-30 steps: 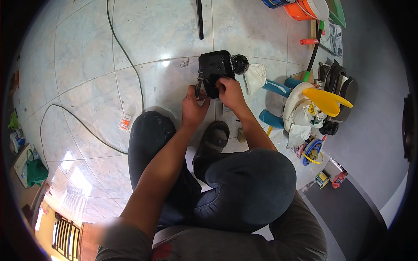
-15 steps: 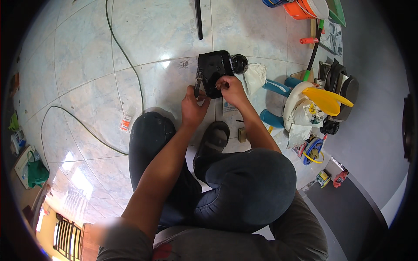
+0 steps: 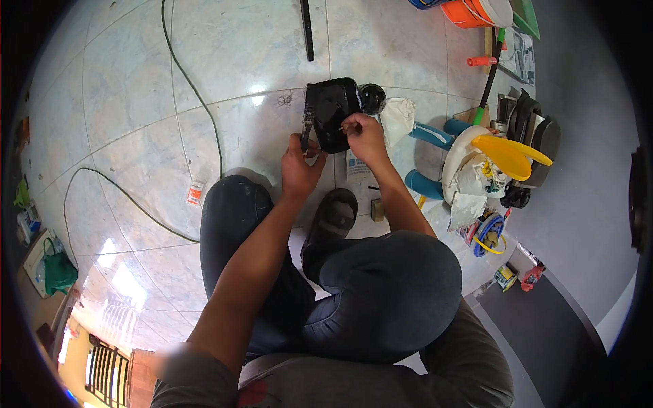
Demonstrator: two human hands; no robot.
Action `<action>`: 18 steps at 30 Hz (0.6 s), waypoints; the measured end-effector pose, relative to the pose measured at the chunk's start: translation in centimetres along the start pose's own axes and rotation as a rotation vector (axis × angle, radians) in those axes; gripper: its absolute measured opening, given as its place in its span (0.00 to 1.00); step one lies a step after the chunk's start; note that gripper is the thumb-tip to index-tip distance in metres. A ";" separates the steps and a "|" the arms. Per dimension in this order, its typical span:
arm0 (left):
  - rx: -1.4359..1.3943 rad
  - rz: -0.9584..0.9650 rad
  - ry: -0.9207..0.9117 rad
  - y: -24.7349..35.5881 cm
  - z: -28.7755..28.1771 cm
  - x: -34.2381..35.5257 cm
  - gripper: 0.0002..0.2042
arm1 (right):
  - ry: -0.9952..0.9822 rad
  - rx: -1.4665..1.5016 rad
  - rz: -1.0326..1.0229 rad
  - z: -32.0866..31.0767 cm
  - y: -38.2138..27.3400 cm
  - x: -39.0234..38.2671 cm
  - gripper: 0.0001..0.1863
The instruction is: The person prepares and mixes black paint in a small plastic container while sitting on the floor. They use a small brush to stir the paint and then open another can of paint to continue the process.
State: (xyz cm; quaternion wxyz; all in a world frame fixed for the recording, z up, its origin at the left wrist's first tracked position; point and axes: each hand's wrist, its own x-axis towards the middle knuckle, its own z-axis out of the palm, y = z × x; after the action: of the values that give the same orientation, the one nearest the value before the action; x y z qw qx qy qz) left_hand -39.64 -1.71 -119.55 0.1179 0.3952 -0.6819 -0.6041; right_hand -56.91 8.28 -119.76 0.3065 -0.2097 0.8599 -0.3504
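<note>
The left hand (image 3: 299,168) is grasping a slim tool (image 3: 306,134), pointing lengthwise forward beside the black tray (image 3: 331,102). Over the tray, the right hand (image 3: 365,139) is curling its fingers, grip unclear.

Room in home, by look of it, doubling as work area: floor of pale glossy marbled tiles (image 3: 129,81), smooth grey wall (image 3: 578,136) along floor's right edge. Near floor's upper right corner, orange-and-white plastic bucket (image 3: 462,15); below, round white stool with teal legs (image 3: 452,160), laden. Dark slatted furniture (image 3: 109,367) past floor's lower left corner.
</note>
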 end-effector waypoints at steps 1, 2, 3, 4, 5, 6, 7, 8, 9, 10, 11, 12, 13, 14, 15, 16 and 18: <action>0.000 0.001 -0.001 0.0 0.0 0.0 0.22 | 0.001 0.000 0.000 0.2 -0.1 -0.1 0.07; 0.014 0.010 0.008 0.1 0.0 -0.1 0.21 | 0.024 -0.063 -0.080 0.4 -0.3 -0.1 0.08; 0.028 0.021 0.015 0.1 0.0 0.0 0.21 | 0.048 -0.126 -0.160 0.6 -0.2 -0.1 0.08; 0.027 0.023 0.015 0.2 0.1 0.0 0.21 | 0.050 -0.127 -0.160 0.7 -0.1 -0.1 0.08; 0.023 0.019 0.014 0.3 0.1 0.0 0.21 | 0.055 -0.172 -0.237 0.9 0.0 -0.1 0.08; 0.021 0.014 0.014 0.2 0.1 0.0 0.21 | 0.057 -0.216 -0.314 1.0 0.0 -0.1 0.08; 0.021 0.014 0.015 0.1 0.1 0.0 0.21 | 0.056 -0.215 -0.315 1.2 -0.1 -0.2 0.08; 0.020 -0.012 0.006 -0.1 0.0 0.0 0.21 | 0.039 -0.193 -0.324 1.3 -0.1 -0.3 0.07; 0.018 -0.038 -0.004 -0.1 -0.1 0.1 0.21 | 0.022 -0.172 -0.332 1.4 0.1 -0.4 0.07; 0.017 -0.038 -0.005 0.0 0.0 0.0 0.21 | 0.022 -0.173 -0.331 1.4 0.3 -0.4 0.07; 0.034 -0.037 0.001 0.0 0.0 0.0 0.21 | -0.004 -0.191 -0.340 1.5 0.5 -0.5 0.07; 0.051 -0.034 0.008 0.0 0.0 0.0 0.21 | -0.029 -0.208 -0.349 1.4 0.5 -0.5 0.08; 0.051 -0.033 0.008 0.0 0.0 0.0 0.21 | -0.028 -0.209 -0.351 1.3 0.5 -0.5 0.08; 0.031 -0.020 0.014 -0.1 0.0 0.0 0.21 | -0.049 -0.183 -0.339 1.2 0.5 -0.4 0.08; 0.011 -0.010 0.020 -0.1 0.0 0.0 0.21 | -0.071 -0.157 -0.327 1.1 0.5 -0.4 0.08; 0.010 -0.010 0.020 -0.2 0.0 0.0 0.21 | -0.071 -0.157 -0.327 0.9 0.5 -0.4 0.08; 0.003 -0.010 0.026 -0.2 0.1 0.0 0.21 | -0.122 -0.162 -0.287 0.5 0.5 -0.1 0.11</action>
State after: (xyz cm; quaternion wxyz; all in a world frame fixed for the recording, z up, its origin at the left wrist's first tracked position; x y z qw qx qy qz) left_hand -39.61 -1.61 -119.74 0.1232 0.4066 -0.6792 -0.5984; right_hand -56.53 8.41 -120.32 0.2870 -0.3753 0.8263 -0.3066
